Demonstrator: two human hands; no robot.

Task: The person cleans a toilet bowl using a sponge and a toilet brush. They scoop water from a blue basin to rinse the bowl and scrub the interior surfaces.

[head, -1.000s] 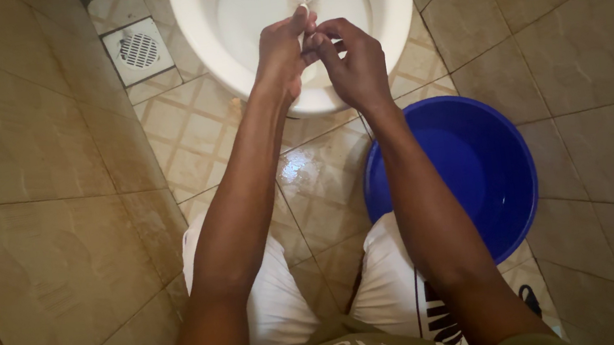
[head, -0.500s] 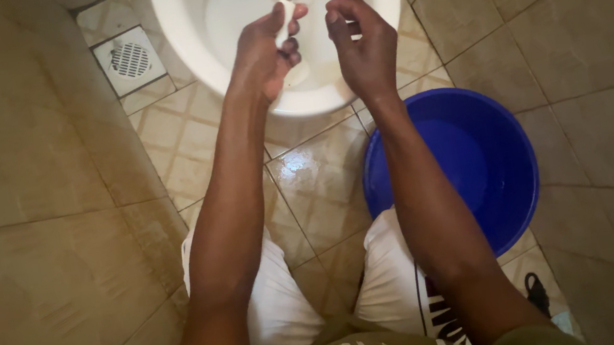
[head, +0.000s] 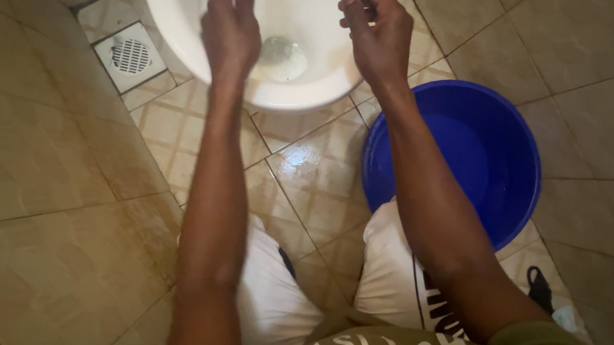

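Left hand point(head: 229, 27) clenched on brush handle, mostly hidden, at 12 o'clock over white toilet bowl point(head: 181, 46). Right hand point(head: 377, 26) loosely curled, empty. Blue basin point(head: 498, 162) at 3 o'clock. Bowl looks pale; scrubbing seemingly midway, rinse pending.

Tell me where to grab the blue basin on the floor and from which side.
Grip the blue basin by its rim at the near left edge, beside the right knee, coming down from above. It sits upright and open on the tiled floor, and its far side is crowded by the wall, so that rim looks easiest to reach.
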